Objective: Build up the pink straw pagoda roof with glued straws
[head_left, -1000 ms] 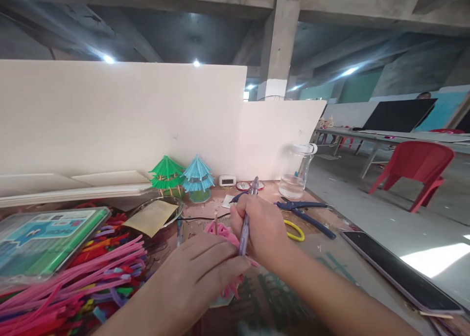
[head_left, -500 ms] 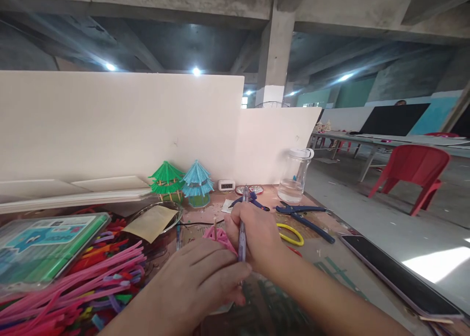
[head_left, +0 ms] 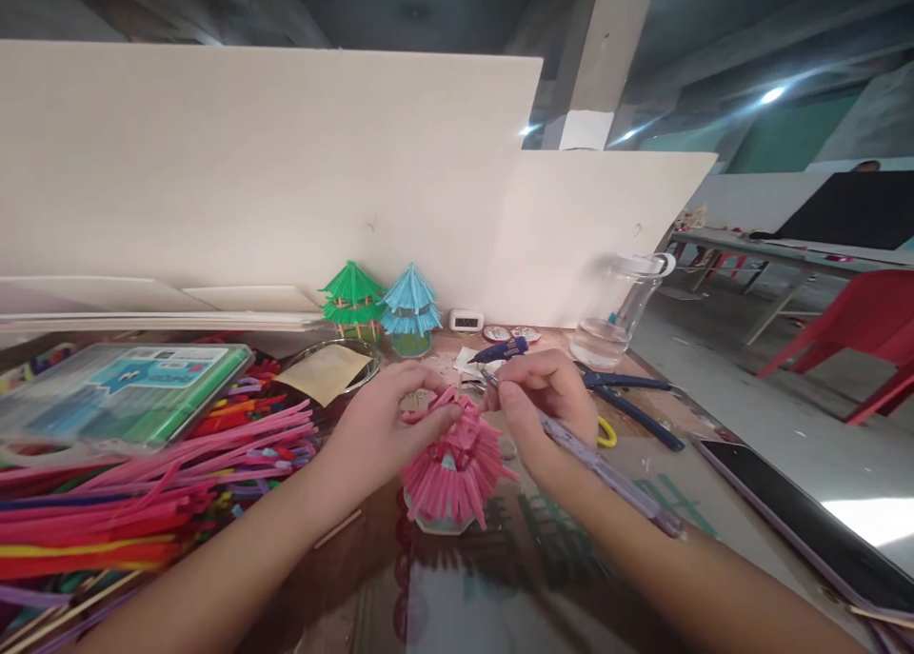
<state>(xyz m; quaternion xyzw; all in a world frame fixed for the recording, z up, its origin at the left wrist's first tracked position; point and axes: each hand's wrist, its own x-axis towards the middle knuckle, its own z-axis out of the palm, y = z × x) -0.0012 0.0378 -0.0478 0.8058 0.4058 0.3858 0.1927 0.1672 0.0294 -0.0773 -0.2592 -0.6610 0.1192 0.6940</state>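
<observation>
In front of me stands a small pink pavilion model [head_left: 457, 478] with two tiers of fuzzy pipe-cleaner strips. Its pale base shows underneath, and a thin wooden stick pokes up at the top. My left hand [head_left: 400, 421] pinches the upper roof between thumb and fingers. My right hand [head_left: 549, 402] is closed around a translucent purple pen [head_left: 614, 483], its back end slanting down over my forearm. The pen's tip points toward the upper roof's right side; whether it touches cannot be told.
Green [head_left: 351, 297] and blue [head_left: 411, 302] pavilions stand behind, beside a small digital clock [head_left: 466, 321]. To the left lie pipe cleaners [head_left: 235, 445] and a plastic case [head_left: 129, 387]. A water jug [head_left: 614, 316], blue-handled pliers [head_left: 635, 406] and a phone [head_left: 792, 511] are at right.
My hands have moved apart, uncovering the pink pavilion. The left hand now grips its upper roof. The pen has swung from upright to slanting back over my right forearm. The view has tilted down.
</observation>
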